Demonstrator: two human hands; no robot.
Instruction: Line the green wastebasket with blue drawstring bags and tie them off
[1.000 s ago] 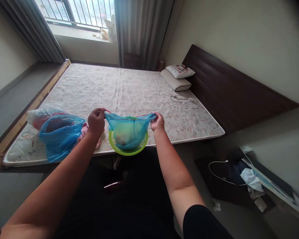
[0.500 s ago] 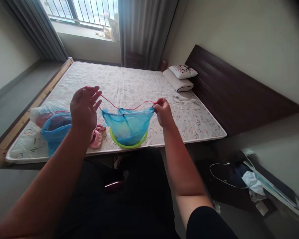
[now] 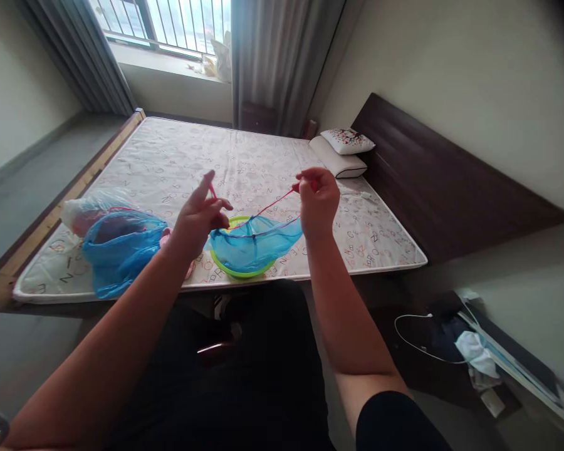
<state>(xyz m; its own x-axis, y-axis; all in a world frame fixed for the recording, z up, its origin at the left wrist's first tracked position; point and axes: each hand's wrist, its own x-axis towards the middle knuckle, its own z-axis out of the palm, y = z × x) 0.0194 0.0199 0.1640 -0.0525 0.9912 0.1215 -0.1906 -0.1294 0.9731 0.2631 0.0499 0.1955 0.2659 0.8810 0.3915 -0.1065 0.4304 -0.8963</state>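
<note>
A thin blue drawstring trash bag [image 3: 249,252] sits in a round lime-green basin [image 3: 239,273] on the mattress near its front edge. Its red drawstring [image 3: 278,201] runs up to my hands. My right hand [image 3: 318,197] is closed on the string, above the right side of the bag. At the bag's left side, my left hand [image 3: 201,216] has the red string caught around its fingers, the index finger pointing up. The bag's mouth hangs low and slack. Beside my left forearm lies another blue bag [image 3: 122,254], partly hidden by the arm.
A clear plastic bag [image 3: 94,205] and a partly hidden pink cloth [image 3: 166,236] lie on the left of the patterned mattress [image 3: 192,147]. Pillows [image 3: 341,153] lie by the dark headboard [image 3: 432,163]. A white cable [image 3: 404,338] is low on the right.
My left hand has moved right, nearer the bag, uncovering more of the other blue bag. My right hand has risen slightly, moving right. The bag's rim has sunk lower and spread right.
</note>
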